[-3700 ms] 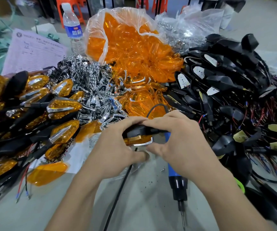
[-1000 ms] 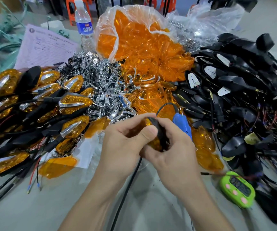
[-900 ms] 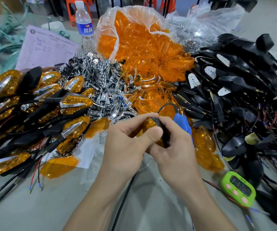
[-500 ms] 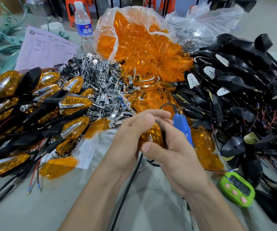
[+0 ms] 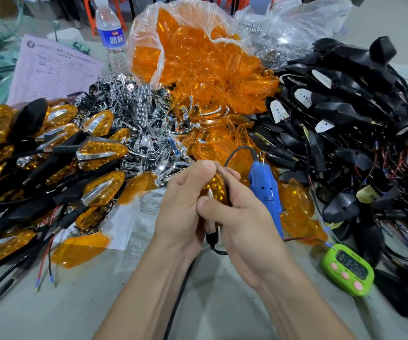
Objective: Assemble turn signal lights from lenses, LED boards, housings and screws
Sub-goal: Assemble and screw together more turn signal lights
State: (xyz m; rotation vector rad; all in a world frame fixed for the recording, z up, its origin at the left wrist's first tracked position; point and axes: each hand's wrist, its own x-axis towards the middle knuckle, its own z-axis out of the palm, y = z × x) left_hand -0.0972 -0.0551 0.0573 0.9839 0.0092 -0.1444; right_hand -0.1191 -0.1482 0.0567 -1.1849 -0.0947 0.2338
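Gripping one turn signal (image 5: 216, 190), left hand (image 5: 180, 212), right hand (image 5: 244, 224), both curled round it; one screwdriver (image 5: 264, 185), one timer (image 5: 347, 268)

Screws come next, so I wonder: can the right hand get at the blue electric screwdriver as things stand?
Probably yes, once freed: the blue electric screwdriver lies uncovered right beside the right hand, which grips the turn signal light together with the left hand.

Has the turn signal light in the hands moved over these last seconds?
Yes. The turn signal light lay crosswise before; now it stands on end, tip toward the bag of orange lenses, stem down toward the table.
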